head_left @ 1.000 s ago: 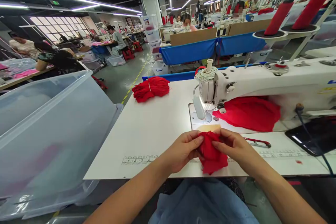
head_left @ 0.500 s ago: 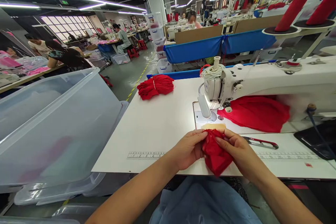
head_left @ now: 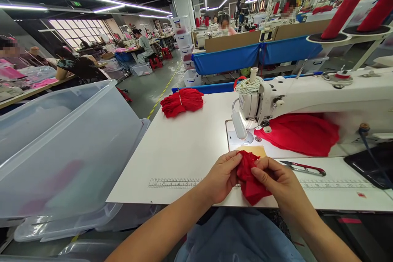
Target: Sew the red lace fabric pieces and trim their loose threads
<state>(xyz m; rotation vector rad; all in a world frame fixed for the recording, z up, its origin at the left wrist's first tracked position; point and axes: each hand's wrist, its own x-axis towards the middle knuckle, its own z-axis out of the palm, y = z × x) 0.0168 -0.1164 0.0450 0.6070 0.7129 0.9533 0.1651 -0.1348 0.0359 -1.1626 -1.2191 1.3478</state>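
Observation:
A small gathered piece of red fabric (head_left: 252, 186) is held between my two hands above the table's front edge. My left hand (head_left: 225, 174) pinches its upper left edge with thumb and fingers. On the other side, my right hand (head_left: 273, 178) has thumb and fingers closed on the fabric's right edge. Just beyond them stands a white sewing machine (head_left: 307, 94), its lamp lighting the needle plate (head_left: 242, 136). Under the machine's arm lies a larger red cloth (head_left: 302, 133). Thread snips (head_left: 303, 168) with a red handle lie right of my right hand.
A tied bundle of red fabric (head_left: 181, 102) sits at the table's far left. Large translucent plastic bins (head_left: 76, 151) stand left of the table. Red thread cones (head_left: 342, 15) rise at the upper right. A black object (head_left: 373, 163) lies on the right. Other people work at tables beyond.
My right hand has shifted slightly, its fingers lifting and curling more at the fabric's upper edge. The left hand keeps its pinch. In the background at far left, a person has moved.

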